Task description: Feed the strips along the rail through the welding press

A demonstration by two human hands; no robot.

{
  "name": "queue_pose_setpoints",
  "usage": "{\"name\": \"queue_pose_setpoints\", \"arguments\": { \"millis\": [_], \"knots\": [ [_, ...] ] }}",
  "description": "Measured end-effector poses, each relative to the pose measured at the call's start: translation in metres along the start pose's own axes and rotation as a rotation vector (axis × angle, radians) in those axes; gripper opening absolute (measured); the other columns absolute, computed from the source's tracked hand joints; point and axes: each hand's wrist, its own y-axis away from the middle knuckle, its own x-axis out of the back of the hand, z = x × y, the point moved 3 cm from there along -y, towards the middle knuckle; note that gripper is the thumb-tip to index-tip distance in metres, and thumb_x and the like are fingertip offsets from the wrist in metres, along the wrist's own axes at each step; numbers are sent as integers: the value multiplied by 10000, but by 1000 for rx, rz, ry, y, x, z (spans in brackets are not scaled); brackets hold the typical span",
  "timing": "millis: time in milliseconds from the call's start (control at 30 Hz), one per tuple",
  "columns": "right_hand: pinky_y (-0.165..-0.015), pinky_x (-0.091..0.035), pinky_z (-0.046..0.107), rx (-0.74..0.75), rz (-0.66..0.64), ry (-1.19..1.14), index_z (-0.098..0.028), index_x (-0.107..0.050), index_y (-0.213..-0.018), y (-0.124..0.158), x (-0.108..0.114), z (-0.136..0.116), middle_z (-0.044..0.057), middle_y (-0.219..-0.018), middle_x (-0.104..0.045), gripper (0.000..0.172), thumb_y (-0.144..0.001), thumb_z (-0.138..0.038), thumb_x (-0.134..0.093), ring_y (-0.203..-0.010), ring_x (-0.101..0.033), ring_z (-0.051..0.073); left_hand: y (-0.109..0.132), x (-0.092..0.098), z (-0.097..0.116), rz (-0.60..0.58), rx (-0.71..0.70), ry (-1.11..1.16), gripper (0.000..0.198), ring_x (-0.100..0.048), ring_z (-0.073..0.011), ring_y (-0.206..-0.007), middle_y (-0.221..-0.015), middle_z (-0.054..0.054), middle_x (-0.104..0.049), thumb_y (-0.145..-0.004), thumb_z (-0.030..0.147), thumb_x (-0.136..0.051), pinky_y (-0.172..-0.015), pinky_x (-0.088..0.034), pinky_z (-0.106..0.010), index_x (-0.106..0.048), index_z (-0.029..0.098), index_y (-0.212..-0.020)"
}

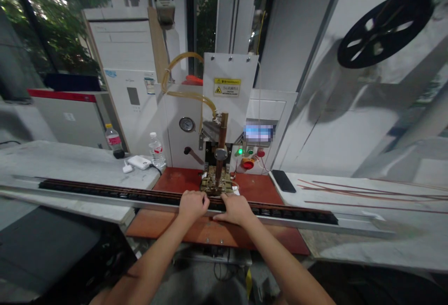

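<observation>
A long grey metal rail (290, 222) lies across the bench in front of me, with a long black strip (297, 214) and thin copper-brown rods (105, 187) along it. My left hand (193, 203) is closed over this strip, its fingers curled toward the far side. Beside it my right hand (236, 209) straddles the strip, thumb at the front and fingers at the back. Just beyond both hands is the press machine's brass-coloured fixture (214, 180), below an upright copper-brown electrode-like bar (222, 141). My fingertips are close to the fixture; whether they touch it I cannot tell.
The white machine (227, 74) carries a gauge (186, 124), a lit screen (259, 132) and a red knob (248, 163). Bottles (156, 151) and a white charger (139, 162) stand left. A black phone (283, 181) and loose copper-brown rods (367, 188) lie right.
</observation>
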Motion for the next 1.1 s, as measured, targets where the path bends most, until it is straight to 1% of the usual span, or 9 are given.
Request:
{"name": "queue_pose_setpoints", "arguments": {
  "millis": [100,167,300,500,633,767,867,933,1100],
  "knots": [
    [-751,-422,350,3,48,0,-182,-528,-1017,-9,-7,-20,123,-933,-641,692,-701,-786,-409,-866,-609,262,0,0,-1,-4,-11,-9,383,-585,-208,-704,-740,-89,-675,-858,341,-336,-711,-333,-346,-663,179,-741],
    [-738,-425,355,-14,92,12,-180,-525,-995,-12,-11,-27,125,-918,-633,659,-735,-767,-378,-862,-606,263,0,0,-1,-8,-11,-15,383,-585,-211,-702,-737,-89,-674,-858,341,-335,-710,-335,-347,-664,181,-745],
    [-737,-431,345,-15,109,18,-181,-519,-984,-15,-14,-28,123,-916,-630,616,-745,-738,-410,-870,-608,256,-1,-1,-1,-9,0,-15,381,-581,-207,-707,-740,-90,-676,-854,346,-341,-716,-339,-346,-666,180,-743],
    [-703,-449,348,-25,43,2,-166,-543,-973,-25,-14,-35,126,-892,-649,621,-699,-719,-480,-796,-632,254,0,-1,-2,-11,8,6,394,-583,-210,-723,-755,-101,-681,-856,346,-335,-725,-344,-352,-668,174,-735],
    [-712,-449,352,-46,82,4,-166,-536,-957,-27,-18,-41,130,-888,-646,566,-731,-681,-472,-806,-630,256,0,-3,-4,-7,9,2,408,-587,-207,-720,-738,-102,-680,-859,353,-331,-728,-350,-346,-673,176,-726],
    [-720,-444,343,-27,102,8,-172,-528,-956,-25,-17,-41,124,-888,-641,550,-738,-674,-473,-828,-624,256,-1,-4,-5,1,10,-17,420,-595,-212,-705,-734,-105,-683,-857,361,-330,-724,-356,-346,-681,177,-718],
    [-720,-444,354,-3,103,11,-181,-521,-992,-22,-13,-36,118,-910,-638,651,-668,-745,-496,-841,-620,267,-1,-3,-7,1,14,-30,426,-602,-216,-703,-732,-100,-686,-857,367,-328,-716,-360,-346,-687,182,-722],
    [-716,-445,367,-22,94,25,-184,-519,-996,-19,-12,-31,121,-909,-637,715,-623,-794,-490,-838,-620,278,0,-2,-11,2,25,-29,427,-606,-215,-712,-740,-99,-691,-856,369,-327,-717,-363,-344,-693,185,-735],
    [-718,-440,360,-36,83,34,-185,-518,-966,-14,-16,-23,116,-870,-637,690,-678,-804,-415,-819,-627,267,1,0,-17,3,36,-26,430,-607,-209,-716,-745,-104,-695,-853,361,-327,-732,-370,-336,-699,182,-734]
  ]
}}
